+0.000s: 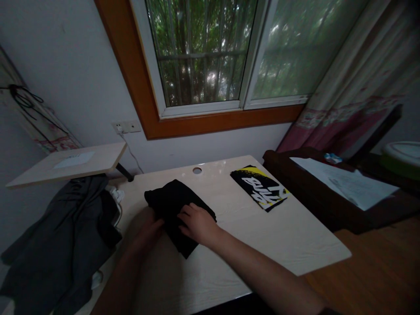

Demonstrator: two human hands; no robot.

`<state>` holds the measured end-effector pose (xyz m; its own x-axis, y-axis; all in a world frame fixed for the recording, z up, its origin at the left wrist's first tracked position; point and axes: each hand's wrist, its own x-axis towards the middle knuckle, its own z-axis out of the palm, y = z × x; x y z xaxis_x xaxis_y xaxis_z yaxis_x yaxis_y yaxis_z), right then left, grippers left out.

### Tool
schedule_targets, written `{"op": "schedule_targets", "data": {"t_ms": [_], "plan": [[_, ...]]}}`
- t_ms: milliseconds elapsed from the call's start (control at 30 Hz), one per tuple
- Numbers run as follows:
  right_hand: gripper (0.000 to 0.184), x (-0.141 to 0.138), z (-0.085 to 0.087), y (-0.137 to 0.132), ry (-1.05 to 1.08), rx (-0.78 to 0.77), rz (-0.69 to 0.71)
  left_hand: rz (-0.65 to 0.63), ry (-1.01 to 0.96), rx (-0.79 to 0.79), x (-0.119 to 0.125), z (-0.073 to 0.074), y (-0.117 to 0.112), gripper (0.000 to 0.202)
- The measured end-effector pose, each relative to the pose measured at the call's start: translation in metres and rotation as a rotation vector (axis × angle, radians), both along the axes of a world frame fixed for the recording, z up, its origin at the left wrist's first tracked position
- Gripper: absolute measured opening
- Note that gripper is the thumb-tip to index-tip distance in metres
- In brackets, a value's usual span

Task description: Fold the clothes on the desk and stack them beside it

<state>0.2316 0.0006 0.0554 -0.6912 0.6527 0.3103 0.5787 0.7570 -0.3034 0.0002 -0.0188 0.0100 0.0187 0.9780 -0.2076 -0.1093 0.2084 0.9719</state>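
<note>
Pale and wood-grained, a desk (226, 183) bears a black cloth (172, 201). Atop this cloth lies the right hand (198, 223), fingers bent; at its left edge, the left hand (149, 234); whether either grips, I cannot tell. To the cloth's right lies a flat printed piece (260, 188).

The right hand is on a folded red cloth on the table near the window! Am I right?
Almost: the head view shows that the folded cloth is black, not red. The right hand is on it, on the table near the window.
</note>
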Motion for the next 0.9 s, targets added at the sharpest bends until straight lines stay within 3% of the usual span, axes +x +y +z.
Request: {"op": "schedule_targets", "data": {"t_ms": [100, 200, 267, 367, 467, 533, 667, 833, 900], "plan": [[0.016, 0.002, 0.004, 0.01, 0.15, -0.075, -0.054, 0.062, -0.062, -0.051, 0.003, 0.003, -0.001, 0.061], [0.011, 0.02, 0.011, 0.035, 0.518, -0.222, -0.191, 0.111, -0.106, -0.046, 0.004, 0.002, -0.001, 0.057], [0.009, 0.04, 0.013, 0.057, 0.786, -0.341, -0.354, 0.148, -0.119, -0.012, 0.002, 0.0, 0.001, 0.053], [0.016, 0.077, 0.003, 0.087, 1.138, -0.5, -0.566, 0.247, -0.086, 0.016, -0.005, 0.0, 0.007, 0.047], [0.025, 0.104, -0.018, 0.098, 1.246, -0.626, -0.638, 0.41, 0.018, 0.022, -0.018, 0.0, 0.017, 0.053], [0.03, 0.115, -0.03, 0.095, 1.24, -0.609, -0.666, 0.513, 0.122, 0.074, -0.028, -0.003, 0.023, 0.061], [0.032, 0.117, -0.035, 0.079, 0.992, -0.306, -0.646, 0.553, 0.342, 0.246, -0.04, -0.014, 0.029, 0.064], [0.017, 0.09, -0.024, 0.056, 0.526, -0.019, -0.235, 0.496, 0.522, 0.301, -0.04, -0.019, 0.025, 0.047], [0.022, 0.075, -0.023, 0.048, 0.381, 0.038, -0.125, 0.488, 0.543, 0.318, -0.039, -0.019, 0.024, 0.045]]}}
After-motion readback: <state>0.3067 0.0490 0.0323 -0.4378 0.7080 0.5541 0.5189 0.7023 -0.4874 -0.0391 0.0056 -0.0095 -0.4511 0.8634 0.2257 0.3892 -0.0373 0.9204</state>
